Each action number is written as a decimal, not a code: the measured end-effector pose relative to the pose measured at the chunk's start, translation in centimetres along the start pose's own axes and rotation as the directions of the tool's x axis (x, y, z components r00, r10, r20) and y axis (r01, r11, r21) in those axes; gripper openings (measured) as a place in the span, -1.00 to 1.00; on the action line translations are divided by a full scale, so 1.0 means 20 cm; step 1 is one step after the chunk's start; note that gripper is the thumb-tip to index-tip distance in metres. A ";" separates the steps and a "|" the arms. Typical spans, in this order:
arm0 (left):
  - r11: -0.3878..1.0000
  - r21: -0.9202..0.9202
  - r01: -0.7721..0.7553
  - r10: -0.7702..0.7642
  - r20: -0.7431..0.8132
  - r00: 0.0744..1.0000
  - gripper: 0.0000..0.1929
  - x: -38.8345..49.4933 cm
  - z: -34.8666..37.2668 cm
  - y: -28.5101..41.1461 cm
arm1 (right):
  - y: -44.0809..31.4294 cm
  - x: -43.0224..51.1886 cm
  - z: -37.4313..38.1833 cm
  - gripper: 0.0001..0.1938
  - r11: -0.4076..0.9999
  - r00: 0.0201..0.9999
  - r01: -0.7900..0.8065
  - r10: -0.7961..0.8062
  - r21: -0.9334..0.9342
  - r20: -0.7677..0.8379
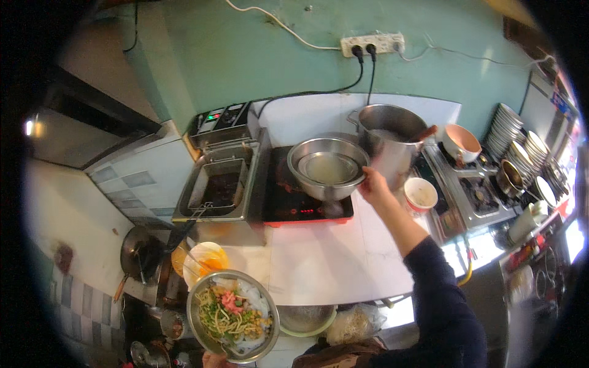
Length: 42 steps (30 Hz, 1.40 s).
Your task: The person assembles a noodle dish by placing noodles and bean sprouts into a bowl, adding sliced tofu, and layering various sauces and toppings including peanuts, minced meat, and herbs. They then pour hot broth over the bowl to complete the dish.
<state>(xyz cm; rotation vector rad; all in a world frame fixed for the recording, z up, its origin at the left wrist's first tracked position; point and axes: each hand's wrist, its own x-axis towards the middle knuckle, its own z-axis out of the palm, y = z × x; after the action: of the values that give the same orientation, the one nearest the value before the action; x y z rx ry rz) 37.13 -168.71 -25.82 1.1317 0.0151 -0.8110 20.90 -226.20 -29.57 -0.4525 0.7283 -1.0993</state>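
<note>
My left hand [218,360], at the bottom edge, grips the rim of a steel bowl [275,317] filled with noodles, greens, sprouts and a pink topping. Farther forward, my right hand [373,186] holds the right rim of a larger steel bowl [328,146]. A smaller round vessel, perhaps a strainer, sits inside that bowl with pale, blurred contents. This bowl is over the black induction cooktop [294,212]; whether it touches the cooktop cannot be told. Just behind it and to the right stands a tall steel stockpot [393,154] with a reddish-brown handle at its rim.
A deep fryer [251,184] with a basket stands left of the cooktop. Bowls with orange food residue [216,250] are near the left bowl. At right are a white tub [420,193], a gas stove [478,195], a saucepan [510,177] and stacked plates [504,131]. A wok [140,253] lies far left.
</note>
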 end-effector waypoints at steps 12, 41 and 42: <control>0.995 0.078 -0.057 0.031 0.307 0.951 -0.49 0.38 0.32 0.07 | -0.52 -0.83 -0.66 -0.74 0.947 0.987 -0.043 -0.009 -0.319 -0.161; 0.963 0.101 0.251 -0.266 0.528 0.807 -0.77 0.84 2.03 -0.50 | -1.23 0.32 0.04 -0.69 0.219 0.929 0.286 -0.304 -0.933 0.214; 0.964 0.110 0.242 -0.262 0.533 0.805 -0.78 0.84 2.06 -0.51 | -1.26 0.31 0.07 -0.78 0.017 0.909 0.353 -0.241 -0.935 0.339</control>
<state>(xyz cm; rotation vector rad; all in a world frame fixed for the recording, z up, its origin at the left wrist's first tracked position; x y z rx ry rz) 27.80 -213.20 -21.92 0.9067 -0.3340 -1.3608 7.52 -242.00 -13.86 -1.9836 1.3226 -0.7574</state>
